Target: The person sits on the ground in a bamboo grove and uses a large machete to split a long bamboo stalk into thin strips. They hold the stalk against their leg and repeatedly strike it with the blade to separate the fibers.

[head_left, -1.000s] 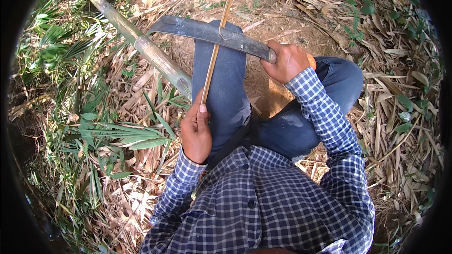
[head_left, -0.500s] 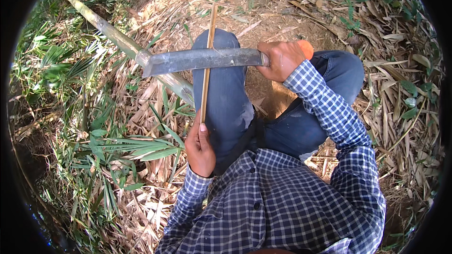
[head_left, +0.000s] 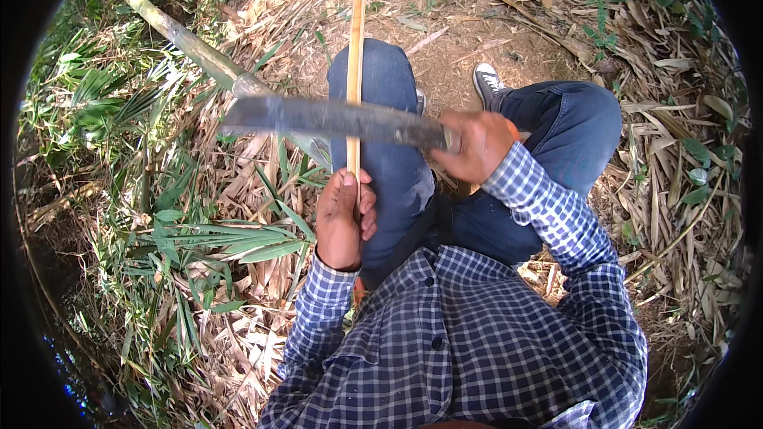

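Pale tan, long, narrow bamboo-like strip (head_left: 357,40): over the blue denim-clad left knee (head_left: 385,71), long axis running away from the body, near end in left hand (head_left: 343,214). Left hand is the nearer one, pinching that end, thumb on top, other fingers curled. Dark grey, long, slightly curved metal blade (head_left: 314,119) lies crosswise over the strip, beyond the left hand; blurred, contact can't be told. Right hand (head_left: 475,144), right of the strip and apart from it, is wrapped round the blade's handle, orange end (head_left: 513,129) showing. Versus half a second ago: strip shows a broader face, blade crosses closer to left hand, dark shoe with white toe (head_left: 486,79) now visible past right hand.
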Tool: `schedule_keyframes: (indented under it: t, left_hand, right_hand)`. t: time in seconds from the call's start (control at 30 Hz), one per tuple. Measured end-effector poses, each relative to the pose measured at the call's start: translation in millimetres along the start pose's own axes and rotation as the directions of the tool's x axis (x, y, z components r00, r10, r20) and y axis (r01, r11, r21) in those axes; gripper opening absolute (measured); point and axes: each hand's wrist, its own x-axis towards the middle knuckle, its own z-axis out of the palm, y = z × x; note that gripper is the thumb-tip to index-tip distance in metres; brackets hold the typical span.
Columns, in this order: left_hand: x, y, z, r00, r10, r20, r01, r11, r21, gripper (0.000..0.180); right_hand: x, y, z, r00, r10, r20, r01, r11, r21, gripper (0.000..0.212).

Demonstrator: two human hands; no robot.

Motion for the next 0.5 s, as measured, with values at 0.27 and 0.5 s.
schedule_keyframes:
  t: [0.27, 0.5]
  left_hand:
    - [-5, 0, 3, 0.999, -0.020, 0.031, 0.021, 1.000, -0.019, 0.027]
    - [-17, -2, 3, 0.998, -0.058, 0.022, 0.058, 0.998, -0.003, 0.025]
  right_hand:
    - [-4, 16, -1, 1.000, 0.003, 0.013, -0.001, 0.993, -0.119, 0.030]
    - [-6, 17, -3, 0.999, -0.031, 0.031, 0.034, 0.994, -0.104, 0.029]
